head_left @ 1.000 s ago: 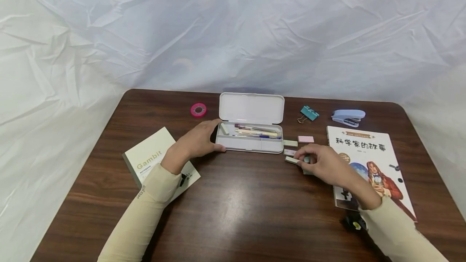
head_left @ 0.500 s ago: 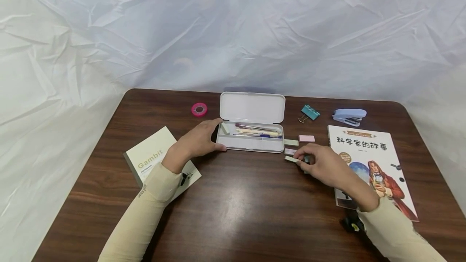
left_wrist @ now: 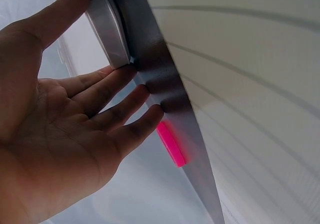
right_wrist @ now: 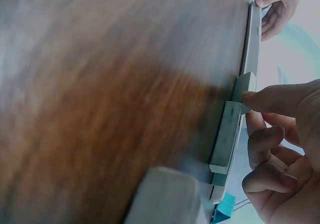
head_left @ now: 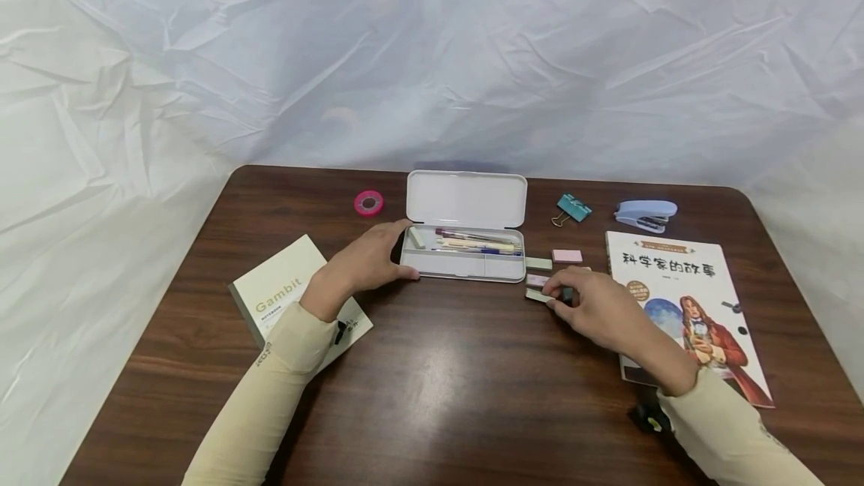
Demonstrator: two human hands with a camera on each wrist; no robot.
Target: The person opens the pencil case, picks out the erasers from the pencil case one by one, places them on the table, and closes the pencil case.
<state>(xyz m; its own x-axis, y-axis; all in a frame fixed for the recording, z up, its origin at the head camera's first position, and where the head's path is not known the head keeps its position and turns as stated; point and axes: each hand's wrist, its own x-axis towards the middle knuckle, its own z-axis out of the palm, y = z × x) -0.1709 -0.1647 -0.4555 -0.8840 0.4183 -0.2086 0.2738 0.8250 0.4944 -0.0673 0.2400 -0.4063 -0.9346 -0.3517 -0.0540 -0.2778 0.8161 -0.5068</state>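
Observation:
An open white pencil case [head_left: 466,199] with several pens [head_left: 472,244] and a pale eraser [head_left: 416,238] inside stands mid-table. My left hand [head_left: 361,257] holds its left end, thumb at the front corner and fingers toward the back; the left wrist view shows these fingers nearly straight. Right of the case, my right hand [head_left: 597,302] pinches a pale green eraser [head_left: 537,295] between thumb and fingers. That eraser lies close in front of a pinkish eraser [head_left: 537,280]. Another green eraser [head_left: 538,263] and a pink one [head_left: 567,255] lie behind. My right fingers partly hide a teal piece [head_left: 571,295].
A pink tape roll [head_left: 368,203] lies left of the case. A teal binder clip [head_left: 574,208] and a light blue stapler [head_left: 646,214] are at the back right. The Gambit notebook [head_left: 280,295] sits under my left forearm, a picture book [head_left: 675,268] beside my right.
My right hand has moved slightly left and back, bringing the pale green eraser in closer to the pinkish one. The left hand stays at the pencil case.

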